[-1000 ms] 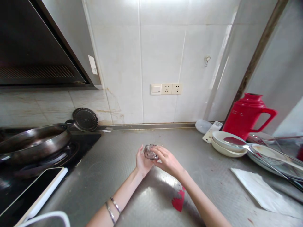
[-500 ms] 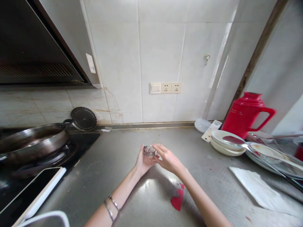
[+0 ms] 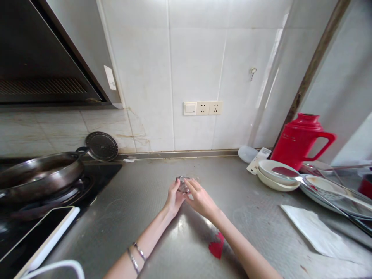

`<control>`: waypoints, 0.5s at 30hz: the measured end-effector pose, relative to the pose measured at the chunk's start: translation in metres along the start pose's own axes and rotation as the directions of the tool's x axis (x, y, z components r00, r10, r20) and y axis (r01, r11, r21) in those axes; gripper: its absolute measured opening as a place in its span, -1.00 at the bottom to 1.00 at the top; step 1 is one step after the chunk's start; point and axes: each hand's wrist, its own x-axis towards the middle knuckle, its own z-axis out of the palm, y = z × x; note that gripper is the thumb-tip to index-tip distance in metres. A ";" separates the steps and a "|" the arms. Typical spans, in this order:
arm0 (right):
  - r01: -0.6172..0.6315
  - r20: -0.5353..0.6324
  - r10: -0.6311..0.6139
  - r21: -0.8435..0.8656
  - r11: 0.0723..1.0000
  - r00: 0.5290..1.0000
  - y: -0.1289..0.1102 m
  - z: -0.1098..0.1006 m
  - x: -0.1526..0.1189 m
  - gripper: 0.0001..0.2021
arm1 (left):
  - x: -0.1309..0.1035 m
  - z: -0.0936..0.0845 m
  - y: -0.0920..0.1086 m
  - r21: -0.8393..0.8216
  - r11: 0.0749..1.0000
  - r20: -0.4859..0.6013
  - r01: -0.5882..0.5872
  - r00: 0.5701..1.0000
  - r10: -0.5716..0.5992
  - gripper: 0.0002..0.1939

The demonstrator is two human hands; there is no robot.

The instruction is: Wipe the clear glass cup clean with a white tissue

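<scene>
Between my two hands is a small, round, clear glass piece (image 3: pixel 183 185) that looks like a shallow dish or ashtray, held just above the metal counter. My left hand (image 3: pixel 173 198) is closed around its left side and underside, thumb along the near left edge. My right hand (image 3: pixel 200 195) is closed on its right side, with fingers laid over the rim. Those fingers hide part of the glass. Two bracelets (image 3: pixel 136 257) circle my left wrist. A red reflection or patch (image 3: pixel 216 246) shows on the counter near my right forearm.
At left, a steel pan (image 3: pixel 43 174) sits on the stove, a phone (image 3: pixel 37 240) lying in front of it. To the right stand a red thermos (image 3: pixel 299 141), stacked bowls (image 3: pixel 277 182), and plates with a long-handled ladle or spoon. A white tissue (image 3: pixel 316 230) lies nearer.
The glass piece has turned a little in my hands, so its round rim shows more. Both hands shifted slightly left and stay on it. The view also moved slightly.
</scene>
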 end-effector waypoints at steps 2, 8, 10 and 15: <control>-0.017 -0.042 0.015 -0.042 0.999 0.999 -0.003 0.006 -0.002 -0.40 | -0.002 0.003 0.000 0.039 0.999 -0.005 -0.032 0.999 0.032 -0.75; 0.041 -0.068 -0.049 -0.103 0.994 0.996 0.003 0.002 -0.002 -0.46 | -0.003 0.007 0.005 0.044 0.998 -0.003 -0.050 0.999 0.050 -0.78; 0.103 -0.047 -0.106 -0.077 0.992 0.993 0.005 -0.006 0.001 -0.50 | -0.002 0.007 0.008 -0.011 1.000 0.015 -0.009 1.000 0.009 -0.76; 0.235 -0.010 -0.235 0.026 0.972 0.972 -0.004 -0.024 0.009 -0.52 | 0.002 0.001 0.015 -0.108 0.990 -0.044 0.093 0.994 -0.098 -0.63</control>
